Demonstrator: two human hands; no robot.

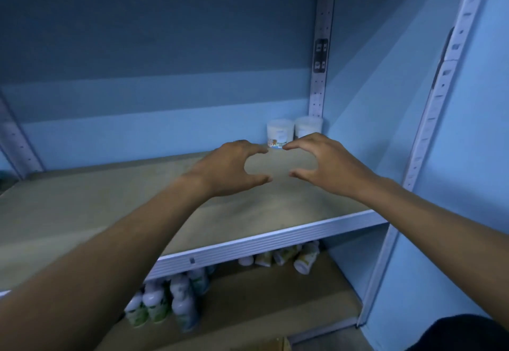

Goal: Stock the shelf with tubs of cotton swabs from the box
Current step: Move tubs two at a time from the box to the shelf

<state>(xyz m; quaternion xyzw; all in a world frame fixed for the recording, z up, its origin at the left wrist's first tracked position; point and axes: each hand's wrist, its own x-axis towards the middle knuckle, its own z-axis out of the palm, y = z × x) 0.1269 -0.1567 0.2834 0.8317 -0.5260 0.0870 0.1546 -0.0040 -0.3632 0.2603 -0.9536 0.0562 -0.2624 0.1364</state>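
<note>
At far right corner of shelf [110,202], two cotton swab tubs [279,130] side by side; left hand [234,169] & right hand [325,162] hover nearer, fingers loosely curved, grasping nothing; bare board to the left.

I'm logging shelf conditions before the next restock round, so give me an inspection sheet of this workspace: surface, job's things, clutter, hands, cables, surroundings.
Surface: shelf board, tan, mostly bare, metal front edge.
Job's things: two cotton swab tubs upright side by side in the back right corner; source box not clearly seen.
Clutter: bottles on the lower shelf, some standing at left, some lying at right.
Hands: left hand and right hand over the shelf, fingers loosely curved toward each other, holding nothing.
Cables: nothing seen.
Surroundings: blue back wall, perforated metal uprights, dim lighting.
</note>
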